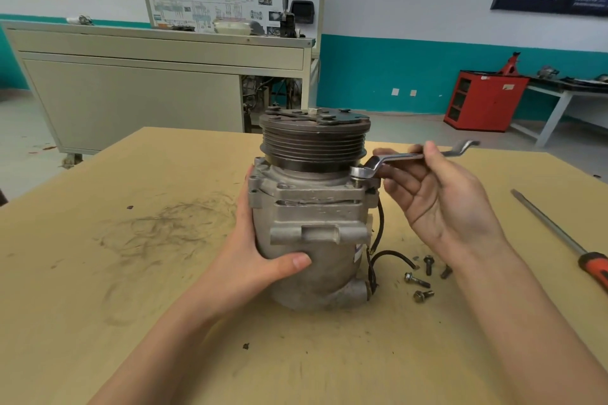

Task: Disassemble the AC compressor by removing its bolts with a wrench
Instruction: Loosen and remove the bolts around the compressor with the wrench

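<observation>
- The plywood bench top (131, 273) filled the lower half of the frame and carried everything.
- One AC compressor (312, 223) stood on end at centre frame, with its single grooved pulley (314, 141) uppermost. It was cast metal, so probably heavy and rigid. The rounded lower end looked liable to rock under a wrench pull. The cylindrical body below the flange looked the sound place to brace it.
- Two bare hands worked on it. The left hand (260, 250) wrapped the compressor's left side, with the thumb across the front. The right hand (437, 194), at centre right, pinched the wrench shank between thumb and forefinger, and its other fingers hung loosely curled below.
- One orange-handled screwdriver (559, 233) lay untouched at the right edge.
- One offset ring wrench (404, 157) sat with its ring end over a bolt head (358, 174) on the flange's upper right corner. It looked like stiff steel, and a grip nearer its far end would likely give more leverage.
- Three loose bolts (416, 279) lay in plain view at lower right of the compressor. What looked like a fourth lay partly behind the right wrist.
</observation>
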Action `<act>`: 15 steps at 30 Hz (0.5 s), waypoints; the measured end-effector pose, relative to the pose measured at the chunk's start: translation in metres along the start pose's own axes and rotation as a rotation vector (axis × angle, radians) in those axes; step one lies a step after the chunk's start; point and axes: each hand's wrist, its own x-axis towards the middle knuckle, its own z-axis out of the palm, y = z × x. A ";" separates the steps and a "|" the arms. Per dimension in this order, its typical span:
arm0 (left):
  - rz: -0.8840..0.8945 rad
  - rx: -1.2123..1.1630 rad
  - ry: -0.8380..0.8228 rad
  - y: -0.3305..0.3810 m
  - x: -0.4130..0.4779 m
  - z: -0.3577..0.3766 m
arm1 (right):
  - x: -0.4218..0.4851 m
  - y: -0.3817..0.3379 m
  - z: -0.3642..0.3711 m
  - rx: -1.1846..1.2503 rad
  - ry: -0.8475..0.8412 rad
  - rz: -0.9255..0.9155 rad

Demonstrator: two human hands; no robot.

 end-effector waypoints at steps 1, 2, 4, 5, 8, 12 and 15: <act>-0.002 0.004 0.002 0.000 0.000 0.000 | -0.001 -0.001 0.001 -0.013 -0.004 -0.068; -0.003 0.008 0.002 0.000 -0.001 0.000 | -0.004 -0.002 0.002 -0.036 0.001 -0.153; 0.006 0.022 0.000 -0.003 -0.001 0.000 | -0.011 -0.002 0.005 -0.115 0.020 -0.335; 0.008 0.027 0.000 -0.004 -0.001 0.000 | -0.015 0.000 0.007 -0.180 0.029 -0.425; 0.010 0.029 -0.006 -0.004 0.000 0.001 | -0.027 0.004 0.011 -0.399 0.015 -0.675; 0.014 0.010 -0.010 0.001 0.000 0.001 | -0.035 0.007 0.014 -0.528 -0.153 -0.911; 0.012 0.004 -0.009 0.003 -0.001 0.001 | -0.032 0.010 0.011 -0.519 -0.174 -0.947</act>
